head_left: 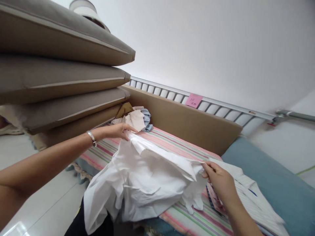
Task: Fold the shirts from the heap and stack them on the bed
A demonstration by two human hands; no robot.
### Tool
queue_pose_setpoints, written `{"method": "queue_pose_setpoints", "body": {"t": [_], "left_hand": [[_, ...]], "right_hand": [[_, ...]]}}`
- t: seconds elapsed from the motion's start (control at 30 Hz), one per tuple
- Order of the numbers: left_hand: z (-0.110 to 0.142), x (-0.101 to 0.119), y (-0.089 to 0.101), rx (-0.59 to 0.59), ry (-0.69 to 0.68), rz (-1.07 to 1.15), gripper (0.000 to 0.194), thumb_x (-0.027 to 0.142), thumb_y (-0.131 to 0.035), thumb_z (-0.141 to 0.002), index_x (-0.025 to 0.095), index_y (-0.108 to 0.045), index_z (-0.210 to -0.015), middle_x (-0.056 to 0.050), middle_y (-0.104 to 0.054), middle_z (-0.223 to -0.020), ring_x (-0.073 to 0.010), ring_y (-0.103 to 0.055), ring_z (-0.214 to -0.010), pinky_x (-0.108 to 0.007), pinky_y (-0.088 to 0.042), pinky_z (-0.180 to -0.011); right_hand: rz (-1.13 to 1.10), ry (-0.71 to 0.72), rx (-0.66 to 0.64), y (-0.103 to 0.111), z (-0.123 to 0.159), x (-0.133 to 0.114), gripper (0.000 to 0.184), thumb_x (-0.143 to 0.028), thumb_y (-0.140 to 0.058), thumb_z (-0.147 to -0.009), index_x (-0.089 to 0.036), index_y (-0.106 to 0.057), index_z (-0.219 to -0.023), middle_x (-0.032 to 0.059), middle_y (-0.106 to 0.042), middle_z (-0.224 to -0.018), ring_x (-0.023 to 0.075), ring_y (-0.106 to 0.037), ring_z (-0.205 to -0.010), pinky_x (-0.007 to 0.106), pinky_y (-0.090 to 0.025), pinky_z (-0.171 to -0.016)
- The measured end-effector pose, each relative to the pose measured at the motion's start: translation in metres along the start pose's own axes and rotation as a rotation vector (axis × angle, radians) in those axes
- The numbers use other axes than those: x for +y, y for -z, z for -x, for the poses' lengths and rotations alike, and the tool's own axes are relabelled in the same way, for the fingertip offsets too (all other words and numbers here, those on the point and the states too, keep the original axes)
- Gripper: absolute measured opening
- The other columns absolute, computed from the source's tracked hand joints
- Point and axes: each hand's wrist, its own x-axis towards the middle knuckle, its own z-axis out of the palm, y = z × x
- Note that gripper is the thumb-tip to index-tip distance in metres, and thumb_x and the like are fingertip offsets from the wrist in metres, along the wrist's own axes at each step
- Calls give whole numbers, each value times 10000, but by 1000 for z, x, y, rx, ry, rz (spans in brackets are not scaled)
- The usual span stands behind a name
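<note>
At the near edge, a white shirt [152,183] hangs in loose folds, its lower left part draped over dark clothing [104,226] and the rest above a striped sheet [194,221] on the bed. Its stretched upper edge, the long axis, runs crosswise, slanting from far left to near right, while the cloth falls toward the person. The right hand [220,177] pinches the near right end, fingers closed on the fabric; beside it lie folded pinstriped clothes [256,196]. The left hand [118,131], a silver bracelet [92,138] on its wrist, grips the far left end between thumb and fingers. Just past it sits a rumpled clothes pile [134,120], next to stacked cushions [61,77]. Farther back stand a tan board [182,118] and a metal railing [159,91] bearing a pink note [194,100], against a pale wall [209,46].
</note>
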Motion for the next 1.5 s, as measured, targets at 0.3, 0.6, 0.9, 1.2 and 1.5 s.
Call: {"method": "queue_pose_setpoints", "body": {"t": [0.3, 0.6, 0.9, 1.2, 1.5], "left_hand": [[22, 41, -10, -6, -228, -62, 278, 316, -652, -767, 231, -702, -1026, -16, -574, -836, -129, -548, -779, -216, -428, -739], [31, 57, -23, 107, -120, -75, 258, 317, -712, -688, 193, -689, -913, -25, -614, -868, -159, -567, -811, -218, -429, -710], [34, 42, -27, 72, -259, -8, 300, 422, -683, -738, 190, -716, -925, -37, -614, -822, -155, -575, -796, -228, -424, -740], [40, 42, -30, 59, -235, 99, 263, 417, -637, -771, 170, -727, -758, -36, -576, -742, -135, -550, -729, -239, -445, -707], [53, 72, 9, 514, 27, 335, 254, 419, -593, -746, 166, -594, -730, 10, -526, -637, -84, -448, -520, -217, -376, -475]], "right_hand": [[-181, -156, 20, 12, 19, -1, 394, -532, -527, -586, -200, -626, -775, 11, -633, -519, 211, -619, -551, 319, -477, -619], [-166, -110, 9, 19, 24, 7, 410, -533, -549, -598, -188, -656, -791, 15, -644, -527, 229, -633, -548, 332, -488, -593], [-167, -146, -7, 19, 27, 7, 389, -520, -557, -587, -199, -653, -785, 23, -653, -529, 228, -633, -542, 330, -498, -618], [-217, -200, -23, 14, 31, -3, 404, -513, -576, -534, -188, -638, -766, 25, -628, -509, 218, -614, -526, 322, -499, -575], [56, 73, 136, 66, 45, -65, 389, -594, -491, -670, -268, -658, -800, 20, -634, -563, 240, -615, -628, 341, -451, -627]]}}
